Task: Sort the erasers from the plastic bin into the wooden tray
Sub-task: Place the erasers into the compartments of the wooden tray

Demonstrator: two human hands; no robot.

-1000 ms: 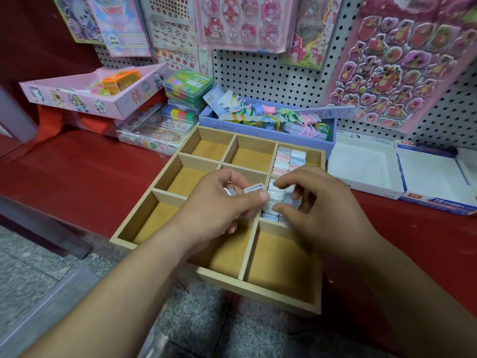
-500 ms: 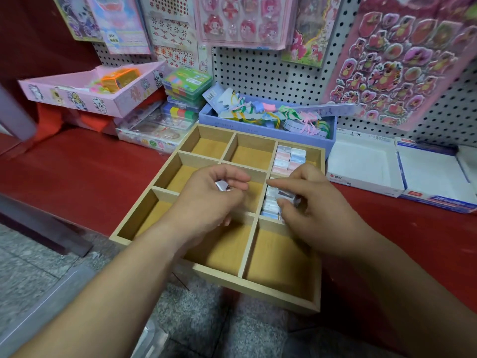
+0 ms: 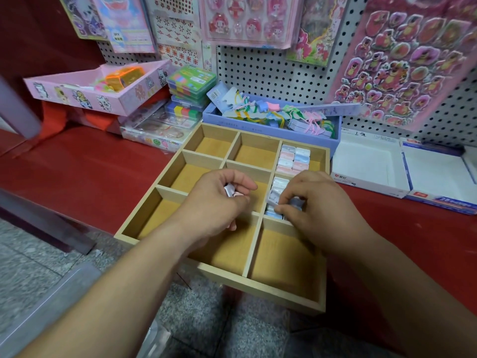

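Though close around wooden tray (image 3: 258, 286), blue box (image 3: 227, 120), white cartons (image 3: 366, 161)

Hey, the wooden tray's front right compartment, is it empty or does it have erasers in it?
Empty: the front right compartment shows only its bare floor. The erasers sit in the two compartments behind it.

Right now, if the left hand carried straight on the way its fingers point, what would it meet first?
Probably the right hand, which pinches an eraser just across the tray divider. The left hand, gripping erasers, points right at it; if it rides lower than it looks, the divider comes first.
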